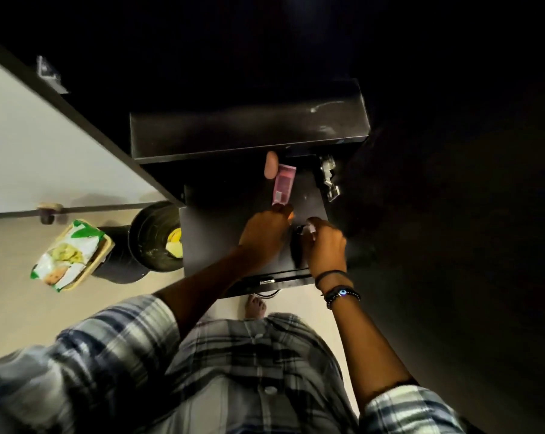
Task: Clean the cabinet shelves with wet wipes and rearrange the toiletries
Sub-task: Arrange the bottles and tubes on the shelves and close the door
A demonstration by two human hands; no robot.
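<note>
While the left grip (262, 236) is pinching the pink tube (283, 184) on the lower shelf (221, 239), sliding it flat is looking wisest; the right grip (324, 245) is clamping a dark bottle (298, 245) (dimly seen).

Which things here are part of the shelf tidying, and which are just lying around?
Job: pink tube in left hand, dark bottle in right hand, beige item, cabinet shelf.
Lying about: black bin, green-and-white packet (label unreadable), door hinge.
</note>
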